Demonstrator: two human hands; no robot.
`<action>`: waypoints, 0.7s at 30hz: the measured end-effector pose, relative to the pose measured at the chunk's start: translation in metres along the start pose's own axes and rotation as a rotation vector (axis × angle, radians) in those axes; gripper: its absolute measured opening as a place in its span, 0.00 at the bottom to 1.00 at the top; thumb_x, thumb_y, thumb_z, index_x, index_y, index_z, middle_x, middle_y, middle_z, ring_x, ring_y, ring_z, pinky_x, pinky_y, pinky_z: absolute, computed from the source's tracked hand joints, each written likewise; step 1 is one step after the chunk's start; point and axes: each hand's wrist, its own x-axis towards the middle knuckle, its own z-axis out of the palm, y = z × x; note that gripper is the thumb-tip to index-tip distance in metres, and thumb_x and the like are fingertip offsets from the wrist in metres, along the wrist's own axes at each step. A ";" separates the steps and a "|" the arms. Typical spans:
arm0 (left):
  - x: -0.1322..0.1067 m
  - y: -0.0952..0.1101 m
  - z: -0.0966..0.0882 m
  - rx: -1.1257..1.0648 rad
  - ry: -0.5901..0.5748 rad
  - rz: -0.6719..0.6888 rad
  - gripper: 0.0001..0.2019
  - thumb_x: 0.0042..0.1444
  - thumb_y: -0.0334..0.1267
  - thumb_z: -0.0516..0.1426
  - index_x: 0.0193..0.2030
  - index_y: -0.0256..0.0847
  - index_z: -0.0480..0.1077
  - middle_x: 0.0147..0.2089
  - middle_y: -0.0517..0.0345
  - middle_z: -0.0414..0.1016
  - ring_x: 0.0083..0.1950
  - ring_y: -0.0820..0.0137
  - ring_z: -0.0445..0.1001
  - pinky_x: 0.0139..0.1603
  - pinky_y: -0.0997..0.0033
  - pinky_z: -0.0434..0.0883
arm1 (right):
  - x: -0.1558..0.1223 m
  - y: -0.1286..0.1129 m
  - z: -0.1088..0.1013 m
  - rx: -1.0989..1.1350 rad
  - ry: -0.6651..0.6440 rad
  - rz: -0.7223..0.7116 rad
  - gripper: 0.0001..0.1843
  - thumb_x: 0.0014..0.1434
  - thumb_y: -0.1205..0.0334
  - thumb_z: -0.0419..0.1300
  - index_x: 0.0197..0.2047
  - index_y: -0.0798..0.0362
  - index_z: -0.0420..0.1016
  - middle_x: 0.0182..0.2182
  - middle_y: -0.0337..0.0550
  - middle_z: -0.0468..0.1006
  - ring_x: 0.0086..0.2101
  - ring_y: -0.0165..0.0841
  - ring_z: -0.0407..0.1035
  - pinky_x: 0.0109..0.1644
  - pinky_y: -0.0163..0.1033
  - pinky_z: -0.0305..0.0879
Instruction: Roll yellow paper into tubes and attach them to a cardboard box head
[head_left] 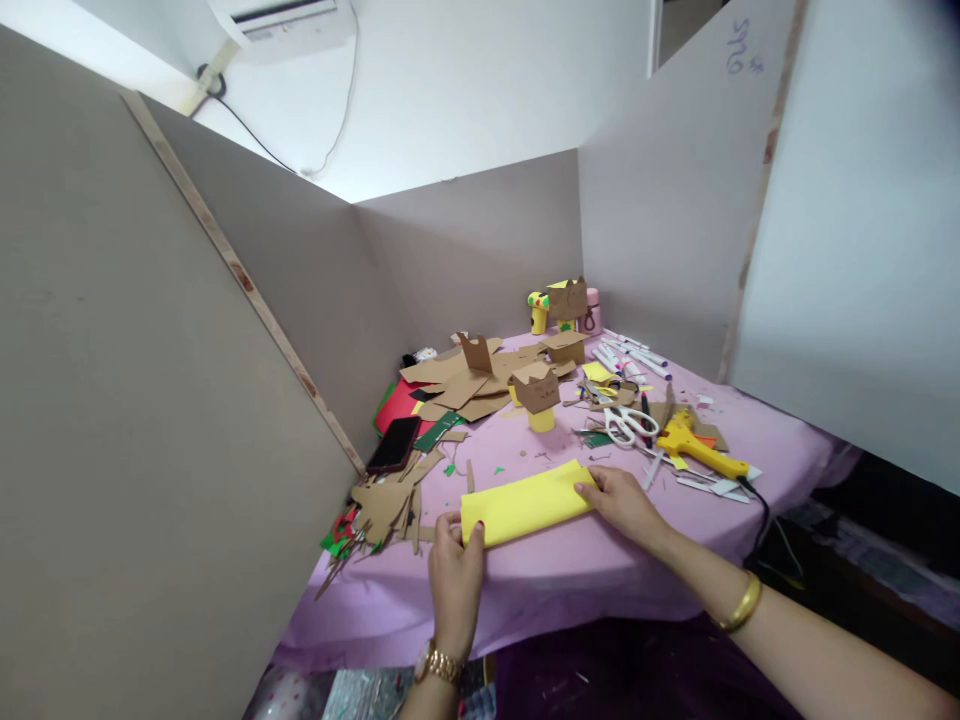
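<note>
A yellow sheet [529,503], long and apparently folded, is stretched between my two hands above the front of the table. My left hand [456,570] pinches its left end, thumb on top. At the other end, my right hand [621,500] grips the right corner between thumb and fingers. Just beyond the sheet stands a small cardboard cat head on a yellow base [536,390]. White-handled scissors [631,425] and a yellow glue gun [697,447] lie to the right of it.
Cardboard scraps [386,505] and a dark phone [395,444] lie at the left. Cardboard sheets [457,385] are heaped farther back. Several markers [637,352], a pink bottle [592,312] and a yellow mushroom shape [538,312] stand or lie at the back right. Grey panels [472,240] enclose the table.
</note>
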 end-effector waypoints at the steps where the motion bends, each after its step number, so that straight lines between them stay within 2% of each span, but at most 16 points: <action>1: -0.002 0.001 0.000 -0.011 0.007 0.002 0.13 0.53 0.44 0.52 0.43 0.40 0.62 0.34 0.50 0.79 0.38 0.57 0.78 0.36 0.63 0.69 | -0.001 -0.001 0.000 0.002 0.009 -0.005 0.08 0.60 0.62 0.56 0.32 0.55 0.73 0.28 0.39 0.77 0.31 0.34 0.71 0.36 0.39 0.65; 6: -0.005 0.004 -0.002 -0.062 0.024 -0.003 0.20 0.52 0.42 0.54 0.50 0.36 0.61 0.38 0.47 0.79 0.42 0.55 0.78 0.42 0.59 0.69 | -0.008 -0.002 0.001 0.030 0.036 -0.019 0.10 0.56 0.61 0.52 0.34 0.53 0.74 0.31 0.44 0.81 0.33 0.41 0.72 0.35 0.40 0.63; 13: -0.003 -0.008 0.001 -0.139 -0.050 -0.020 0.28 0.53 0.44 0.54 0.58 0.31 0.57 0.32 0.51 0.80 0.36 0.60 0.77 0.38 0.63 0.70 | -0.014 0.004 -0.004 0.069 0.000 -0.043 0.12 0.54 0.57 0.53 0.31 0.54 0.75 0.29 0.45 0.80 0.31 0.42 0.72 0.34 0.40 0.63; 15: -0.003 -0.012 -0.001 -0.154 -0.087 -0.009 0.28 0.53 0.45 0.54 0.58 0.31 0.58 0.31 0.52 0.80 0.36 0.61 0.77 0.38 0.64 0.70 | -0.015 0.007 -0.005 0.089 -0.027 -0.057 0.14 0.55 0.56 0.53 0.31 0.55 0.75 0.29 0.45 0.79 0.31 0.41 0.72 0.34 0.40 0.64; 18: -0.003 -0.014 -0.008 -0.143 -0.164 0.027 0.21 0.52 0.48 0.54 0.47 0.35 0.71 0.35 0.50 0.80 0.40 0.60 0.76 0.46 0.59 0.69 | -0.017 0.012 -0.008 0.124 -0.087 -0.091 0.15 0.56 0.53 0.52 0.31 0.54 0.74 0.27 0.43 0.79 0.31 0.39 0.72 0.33 0.38 0.65; 19: -0.004 -0.014 -0.012 -0.129 -0.192 0.042 0.17 0.51 0.48 0.55 0.40 0.38 0.75 0.35 0.51 0.81 0.40 0.59 0.75 0.52 0.54 0.65 | -0.018 0.013 -0.010 0.129 -0.105 -0.103 0.15 0.56 0.53 0.53 0.30 0.54 0.74 0.27 0.42 0.78 0.30 0.38 0.71 0.33 0.37 0.66; 21: -0.004 -0.014 -0.019 -0.098 -0.239 0.064 0.13 0.49 0.47 0.56 0.31 0.42 0.77 0.34 0.55 0.82 0.41 0.57 0.75 0.62 0.47 0.51 | -0.019 0.015 -0.014 0.121 -0.127 -0.133 0.14 0.56 0.53 0.54 0.30 0.54 0.74 0.27 0.42 0.78 0.30 0.37 0.71 0.33 0.37 0.66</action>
